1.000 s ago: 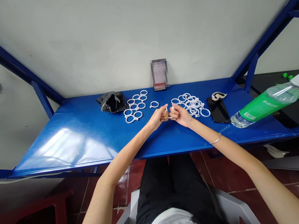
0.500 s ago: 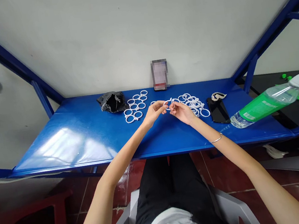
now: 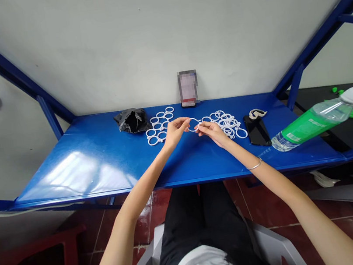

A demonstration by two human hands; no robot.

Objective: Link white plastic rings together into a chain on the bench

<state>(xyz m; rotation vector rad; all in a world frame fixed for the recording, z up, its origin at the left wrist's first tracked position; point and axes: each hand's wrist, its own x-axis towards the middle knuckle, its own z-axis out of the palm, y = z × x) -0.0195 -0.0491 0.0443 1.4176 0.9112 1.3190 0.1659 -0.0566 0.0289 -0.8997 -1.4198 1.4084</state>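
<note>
A white plastic ring is held between both hands above the blue table. My left hand pinches its left side and my right hand pinches its right side. To the left of the hands, several white rings lie laid out singly. To the right, a loose pile of white rings lies on the table.
A crumpled black bag lies at the back left. A small card leans against the wall. A black phone and a small beige object lie to the right. A plastic bottle with a green label lies at the right edge.
Both hands moved away from me and slightly left. They went from tight fists pressed together on the ring to fingertip pinches with the ring held up between them.
</note>
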